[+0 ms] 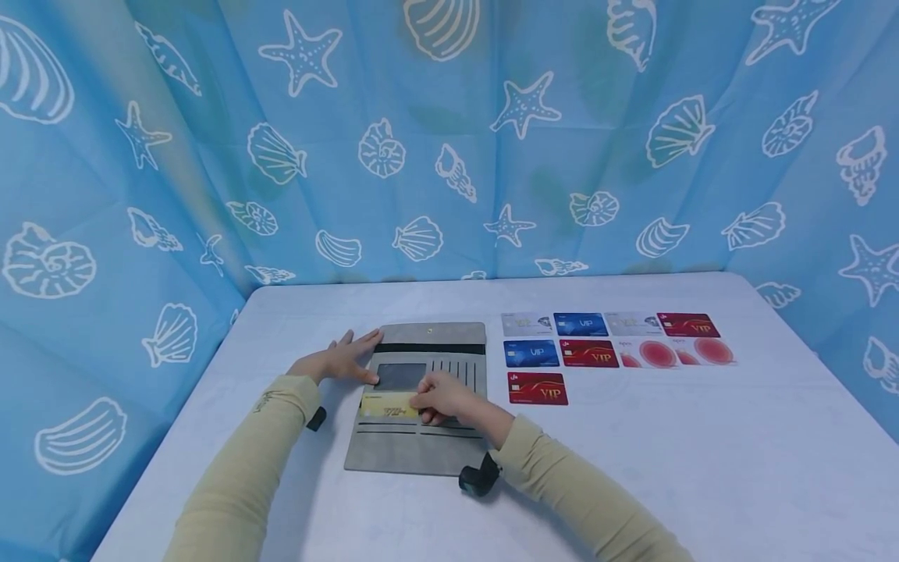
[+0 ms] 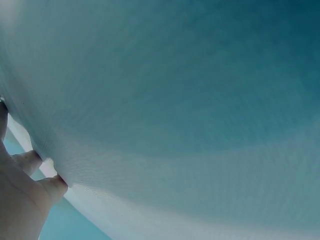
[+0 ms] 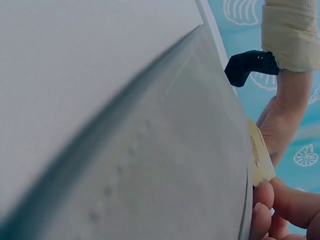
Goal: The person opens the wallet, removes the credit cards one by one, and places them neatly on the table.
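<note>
A grey wallet [image 1: 393, 451] lies unfolded on the white table, with card slots and a dark clear-window pocket [image 1: 400, 376]. A gold card [image 1: 385, 405] lies across its left side just under that window, above the lower slots. My right hand [image 1: 445, 396] pinches the card's right end between thumb and fingers; the right wrist view shows this pinch on the card [image 3: 260, 155] beside the wallet's surface. My left hand [image 1: 342, 359] rests on the wallet's left edge with fingers spread and the thumb near the window. In the left wrist view only part of the left hand [image 2: 25, 195] shows.
Right of the wallet, several cards lie in rows: silver, blue [image 1: 580, 324], red [image 1: 537, 388] and white with pink circles [image 1: 648, 353]. Black wrist cameras [image 1: 480, 476] sit at both cuffs. A blue shell-patterned curtain [image 1: 449, 156] hangs behind the table [image 1: 632, 468].
</note>
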A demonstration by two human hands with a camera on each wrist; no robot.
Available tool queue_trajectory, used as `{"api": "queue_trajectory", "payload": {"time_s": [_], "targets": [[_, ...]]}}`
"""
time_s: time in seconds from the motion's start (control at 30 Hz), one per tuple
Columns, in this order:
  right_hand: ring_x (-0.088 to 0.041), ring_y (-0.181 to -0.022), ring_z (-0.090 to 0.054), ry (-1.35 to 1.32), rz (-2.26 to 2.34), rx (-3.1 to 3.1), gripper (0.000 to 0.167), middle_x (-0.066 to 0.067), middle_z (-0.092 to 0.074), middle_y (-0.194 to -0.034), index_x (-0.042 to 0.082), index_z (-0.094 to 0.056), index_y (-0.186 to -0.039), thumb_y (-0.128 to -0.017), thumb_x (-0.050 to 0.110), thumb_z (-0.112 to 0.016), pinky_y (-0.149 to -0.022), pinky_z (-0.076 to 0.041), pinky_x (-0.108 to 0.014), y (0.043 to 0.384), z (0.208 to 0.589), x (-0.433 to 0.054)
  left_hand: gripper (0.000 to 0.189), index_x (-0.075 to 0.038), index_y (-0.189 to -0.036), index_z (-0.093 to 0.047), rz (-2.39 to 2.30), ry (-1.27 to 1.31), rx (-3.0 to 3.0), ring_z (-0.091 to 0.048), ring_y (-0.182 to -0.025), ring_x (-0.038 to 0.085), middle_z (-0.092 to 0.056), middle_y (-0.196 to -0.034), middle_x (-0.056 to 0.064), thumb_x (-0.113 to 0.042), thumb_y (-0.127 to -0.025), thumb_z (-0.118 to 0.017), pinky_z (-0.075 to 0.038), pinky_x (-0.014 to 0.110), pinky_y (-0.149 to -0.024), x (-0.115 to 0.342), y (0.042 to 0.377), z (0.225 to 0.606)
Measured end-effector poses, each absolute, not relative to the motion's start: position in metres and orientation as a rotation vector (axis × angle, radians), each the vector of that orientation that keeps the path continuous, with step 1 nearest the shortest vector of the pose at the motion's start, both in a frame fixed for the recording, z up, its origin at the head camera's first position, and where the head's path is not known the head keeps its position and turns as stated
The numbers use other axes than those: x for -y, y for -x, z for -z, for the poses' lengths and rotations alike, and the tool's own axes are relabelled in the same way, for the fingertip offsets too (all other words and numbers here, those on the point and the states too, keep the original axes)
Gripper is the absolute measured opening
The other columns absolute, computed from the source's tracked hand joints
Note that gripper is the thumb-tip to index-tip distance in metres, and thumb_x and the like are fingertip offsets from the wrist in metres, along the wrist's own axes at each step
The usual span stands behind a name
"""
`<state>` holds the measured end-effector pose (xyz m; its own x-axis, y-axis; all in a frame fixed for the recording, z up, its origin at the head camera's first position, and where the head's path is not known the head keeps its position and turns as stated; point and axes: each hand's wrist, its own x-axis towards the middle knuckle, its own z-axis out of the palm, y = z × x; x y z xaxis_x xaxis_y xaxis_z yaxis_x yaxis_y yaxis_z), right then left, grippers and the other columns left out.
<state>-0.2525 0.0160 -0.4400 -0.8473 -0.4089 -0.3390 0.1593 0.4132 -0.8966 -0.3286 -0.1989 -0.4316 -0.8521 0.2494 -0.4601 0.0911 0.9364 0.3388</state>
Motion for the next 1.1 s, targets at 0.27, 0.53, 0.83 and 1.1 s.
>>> {"api": "queue_trajectory", "payload": {"time_s": [0.27,0.53,0.83,1.1], "targets": [[-0.009,-0.052,-0.051,0.169,1.517,-2.151,0.010,-0.007,-0.058,-0.075,0.003,-0.049,-0.089,-0.089,0.008,-0.058,-0.044,-0.043,-0.014,0.2503,0.4444,-0.0117,0.095,-0.022,-0.148,-0.010,-0.433,-0.238,-2.579,0.011,-0.138,0.040,-0.004,-0.155,0.005,-0.047,-0.077,-0.067,0.003,0.063,-0.106,0.2000,0.3289,0.4336],[-0.009,-0.051,-0.049,0.208,1.567,-2.196,0.010,-0.006,-0.055,-0.071,0.003,-0.047,-0.089,-0.090,0.007,-0.056,-0.043,-0.042,-0.014,0.2470,0.4467,-0.0098,0.095,-0.022,-0.148,-0.010,-0.444,-0.242,-2.578,0.012,-0.138,0.039,-0.003,-0.155,0.006,-0.048,-0.077,-0.067,0.005,0.062,-0.106,0.2001,0.3287,0.4334],[-0.010,-0.052,-0.048,0.244,1.633,-2.223,0.010,-0.008,-0.053,-0.070,0.000,-0.046,-0.087,-0.088,0.003,-0.056,-0.044,-0.046,-0.017,0.2448,0.4479,-0.0085,0.095,-0.025,-0.148,-0.009,-0.452,-0.202,-2.576,0.013,-0.138,0.038,-0.002,-0.155,0.005,-0.048,-0.077,-0.068,0.005,0.063,-0.106,0.1995,0.3276,0.4334],[-0.016,-0.062,-0.059,0.133,1.713,-2.163,0.008,-0.014,-0.058,-0.083,0.001,-0.045,-0.092,-0.091,0.004,-0.052,-0.053,-0.054,-0.025,0.2471,0.4422,-0.0117,0.083,-0.025,-0.148,-0.010,-0.397,-0.219,-2.608,0.011,-0.138,0.039,-0.004,-0.155,0.007,-0.032,-0.085,-0.063,0.002,0.062,-0.106,0.1983,0.3262,0.4329]]}}
